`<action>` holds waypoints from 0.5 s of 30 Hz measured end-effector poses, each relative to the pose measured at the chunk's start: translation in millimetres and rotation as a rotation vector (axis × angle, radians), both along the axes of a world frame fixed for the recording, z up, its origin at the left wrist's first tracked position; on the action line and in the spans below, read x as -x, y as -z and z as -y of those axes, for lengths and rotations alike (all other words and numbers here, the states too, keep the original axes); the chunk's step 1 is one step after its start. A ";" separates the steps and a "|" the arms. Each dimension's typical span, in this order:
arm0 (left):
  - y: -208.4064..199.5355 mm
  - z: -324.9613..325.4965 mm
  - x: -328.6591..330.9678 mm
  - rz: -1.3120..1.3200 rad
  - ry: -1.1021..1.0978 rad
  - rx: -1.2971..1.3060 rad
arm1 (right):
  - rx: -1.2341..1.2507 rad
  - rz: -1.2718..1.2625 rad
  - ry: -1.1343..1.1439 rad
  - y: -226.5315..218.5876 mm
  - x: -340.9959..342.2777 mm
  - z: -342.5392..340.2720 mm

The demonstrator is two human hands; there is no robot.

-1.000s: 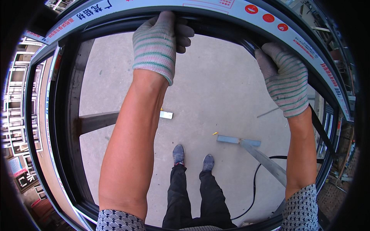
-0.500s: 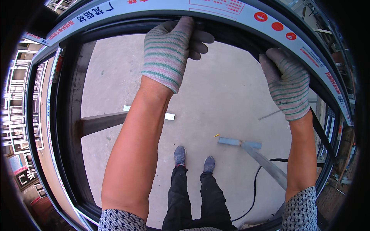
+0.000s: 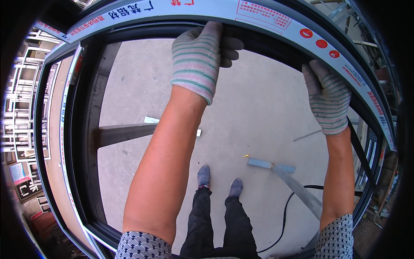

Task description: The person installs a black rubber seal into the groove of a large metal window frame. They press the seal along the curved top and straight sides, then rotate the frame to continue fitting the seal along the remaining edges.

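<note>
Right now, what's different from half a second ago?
The dark frame, left hand and right hand appear farther right in view, possibly from camera motion. Against the frame's red-outlined print, the left hand lies farther left. No grasp or release shows; both hands stay at the frame, and the shoes stay planted.

black cable (image 3: pixel 314 187) on grey floor (image 3: pixel 258 103) | yellow scrap (image 3: pixel 246 156) | white frames (image 3: pixel 26 103), left

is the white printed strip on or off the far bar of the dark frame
On: the white strip runs along the far bar of the dark frame. Whether its edges are fully stuck down, I cannot tell.
</note>
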State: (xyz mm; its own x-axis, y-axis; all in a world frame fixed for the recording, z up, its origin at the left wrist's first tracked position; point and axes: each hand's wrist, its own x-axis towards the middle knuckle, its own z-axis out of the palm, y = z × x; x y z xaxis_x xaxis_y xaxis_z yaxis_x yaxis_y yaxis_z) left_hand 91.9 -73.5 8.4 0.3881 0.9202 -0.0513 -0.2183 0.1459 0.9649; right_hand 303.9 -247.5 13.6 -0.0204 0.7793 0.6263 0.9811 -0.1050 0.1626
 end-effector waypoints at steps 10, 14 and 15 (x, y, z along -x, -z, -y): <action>1.1 -10.2 10.6 -0.081 0.018 -0.125 | -0.044 0.083 -0.023 4.5 -1.7 -3.8; 0.9 -12.4 16.5 -0.067 -0.017 -0.121 | -0.052 0.083 -0.051 3.0 -4.2 -4.2; 1.4 -14.2 17.5 -0.058 -0.021 -0.120 | -0.057 0.096 -0.048 2.6 -3.6 -4.0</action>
State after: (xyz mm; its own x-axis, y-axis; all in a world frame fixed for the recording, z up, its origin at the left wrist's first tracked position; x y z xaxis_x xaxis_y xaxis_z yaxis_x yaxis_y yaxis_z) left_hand 74.4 -59.3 7.0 0.3682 0.9290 0.0375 -0.1636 0.0251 0.9862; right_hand 307.5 -243.5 11.0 -0.1191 0.7391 0.6630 0.9654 -0.0698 0.2512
